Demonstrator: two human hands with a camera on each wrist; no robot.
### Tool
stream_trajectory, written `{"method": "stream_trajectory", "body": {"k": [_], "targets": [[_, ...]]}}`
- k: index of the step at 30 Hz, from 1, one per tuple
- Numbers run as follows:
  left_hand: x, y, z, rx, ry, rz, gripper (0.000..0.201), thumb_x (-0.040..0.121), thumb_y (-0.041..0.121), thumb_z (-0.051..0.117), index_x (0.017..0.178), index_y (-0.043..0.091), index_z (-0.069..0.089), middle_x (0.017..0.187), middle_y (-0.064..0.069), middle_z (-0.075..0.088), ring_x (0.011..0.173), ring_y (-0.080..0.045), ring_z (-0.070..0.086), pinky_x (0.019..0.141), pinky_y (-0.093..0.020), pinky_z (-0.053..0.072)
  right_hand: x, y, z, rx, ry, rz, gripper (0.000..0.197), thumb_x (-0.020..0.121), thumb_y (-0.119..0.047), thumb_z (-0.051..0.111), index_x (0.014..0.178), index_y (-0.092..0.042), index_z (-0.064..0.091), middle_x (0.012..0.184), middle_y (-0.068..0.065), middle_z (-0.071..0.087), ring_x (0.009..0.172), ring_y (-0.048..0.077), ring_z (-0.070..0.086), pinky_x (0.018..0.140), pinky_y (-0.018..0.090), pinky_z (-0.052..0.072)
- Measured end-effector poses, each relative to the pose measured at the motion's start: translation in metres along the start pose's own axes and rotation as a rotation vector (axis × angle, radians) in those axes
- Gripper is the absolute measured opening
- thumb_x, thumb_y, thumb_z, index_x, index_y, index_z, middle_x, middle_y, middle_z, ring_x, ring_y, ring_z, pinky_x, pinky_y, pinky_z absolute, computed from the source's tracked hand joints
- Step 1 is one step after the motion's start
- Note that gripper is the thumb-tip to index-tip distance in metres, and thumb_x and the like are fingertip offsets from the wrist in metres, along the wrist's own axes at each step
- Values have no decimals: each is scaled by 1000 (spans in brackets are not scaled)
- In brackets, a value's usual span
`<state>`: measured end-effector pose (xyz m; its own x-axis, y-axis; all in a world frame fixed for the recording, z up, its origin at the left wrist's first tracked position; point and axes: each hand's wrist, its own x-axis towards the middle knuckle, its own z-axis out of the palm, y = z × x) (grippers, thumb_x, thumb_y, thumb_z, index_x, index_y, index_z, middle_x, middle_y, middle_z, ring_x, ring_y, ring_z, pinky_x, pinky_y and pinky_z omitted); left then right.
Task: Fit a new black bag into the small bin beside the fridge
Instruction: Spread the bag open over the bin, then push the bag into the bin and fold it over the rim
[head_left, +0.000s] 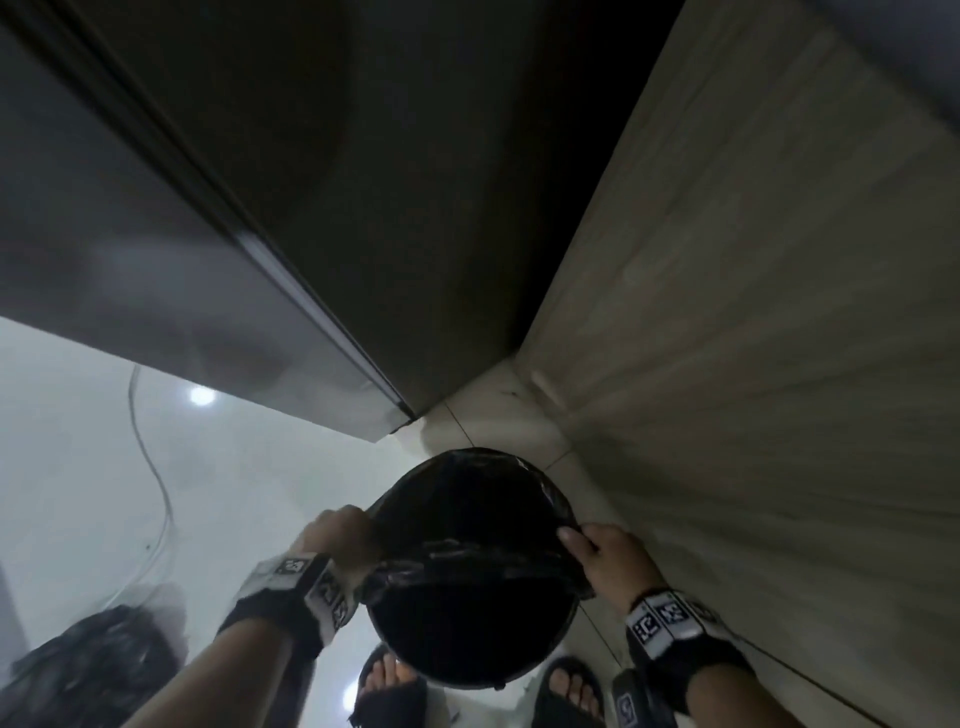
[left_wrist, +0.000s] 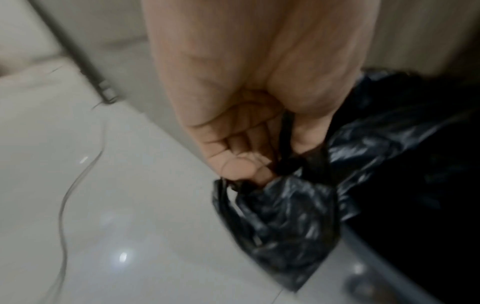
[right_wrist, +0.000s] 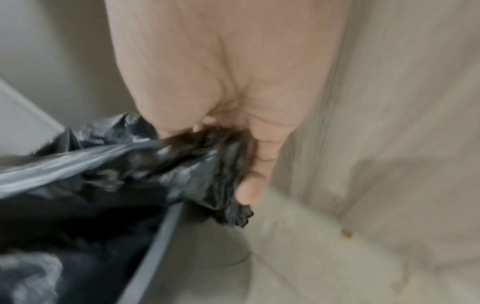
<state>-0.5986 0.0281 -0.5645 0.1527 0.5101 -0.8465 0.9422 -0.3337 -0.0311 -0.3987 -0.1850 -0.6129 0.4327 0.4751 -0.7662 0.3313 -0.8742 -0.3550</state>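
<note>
A small round dark bin (head_left: 470, 639) stands on the floor between the fridge (head_left: 218, 260) and a wood-grain cabinet (head_left: 753, 322). A black bag (head_left: 462, 519) lies in its mouth, its far edge over the rim and its near edge stretched straight across. My left hand (head_left: 345, 535) grips the bag's left edge (left_wrist: 283, 205), fingers curled in a bunched loop of plastic outside the bin. My right hand (head_left: 605, 556) pinches the bag's right edge (right_wrist: 207, 160) over the grey rim (right_wrist: 161, 230), beside the cabinet.
A full black rubbish bag (head_left: 93, 670) lies on the white floor at the lower left. A thin cable (head_left: 156, 483) runs across the floor by the fridge. My feet in dark slippers (head_left: 395, 686) stand just behind the bin. The cabinet is close on the right.
</note>
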Motion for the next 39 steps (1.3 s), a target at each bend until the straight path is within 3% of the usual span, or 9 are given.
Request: {"method": "stream_trajectory", "body": {"k": [4,10,13,16,21,25,31,34,39], "targets": [[12,12,-1,-127,183,54,27,90,15,48,109,7,66,105,-19,68,98,-38,65,71,-34,45,22,-9,-8,30,163,18,44,98,-42,42,90,-6,66,104,22,69,97,34,63,72,32,39],[10,19,-1,-139,562,542,44,86,33,60,128,20,53,126,-8,54,115,-31,51,97,-47,47,7,-8,-35,-264,511,-281,52,80,-58,56,111,-19,66,110,12,61,109,34,49,96,43,38],[2,8,8,102,506,795,36,82,48,56,107,23,66,104,-2,64,98,-27,59,84,-42,54,-6,0,-34,-479,358,-450,25,75,-32,70,99,-25,70,102,4,64,100,32,56,87,40,40],[-4,-16,27,287,543,929,12,67,18,76,77,21,68,73,0,65,68,-25,65,59,-31,57,-19,18,-29,-526,415,-531,11,70,-20,65,80,-23,68,78,0,65,79,26,59,75,34,37],[-15,-49,60,318,593,1045,13,69,11,67,77,21,66,71,1,67,64,-22,65,59,-27,55,-44,49,0,-602,421,-774,15,78,-22,51,69,-20,63,68,-3,59,67,20,55,68,30,33],[-9,-60,88,394,482,1009,32,52,11,81,79,27,74,73,6,71,66,-20,69,65,-24,57,-43,61,25,-655,364,-785,10,63,-12,65,62,-22,66,63,-6,61,63,17,58,71,28,33],[6,-36,108,401,371,929,23,49,20,78,70,31,76,68,10,72,72,-18,71,68,-21,57,-13,41,64,-655,222,-406,5,54,-25,73,52,-23,68,49,-5,62,56,22,58,68,30,25],[-5,-24,121,394,348,900,41,28,22,90,65,32,75,68,11,72,78,-19,72,76,-28,60,-14,30,72,-625,135,-299,18,60,-33,60,53,-21,71,51,-1,65,59,24,61,70,29,24],[-19,-35,118,359,315,860,41,40,21,84,79,32,76,86,5,75,101,-28,69,91,-49,55,-39,35,64,-588,134,-412,24,63,-32,53,48,-24,68,49,-7,59,59,20,61,75,28,33]]}}
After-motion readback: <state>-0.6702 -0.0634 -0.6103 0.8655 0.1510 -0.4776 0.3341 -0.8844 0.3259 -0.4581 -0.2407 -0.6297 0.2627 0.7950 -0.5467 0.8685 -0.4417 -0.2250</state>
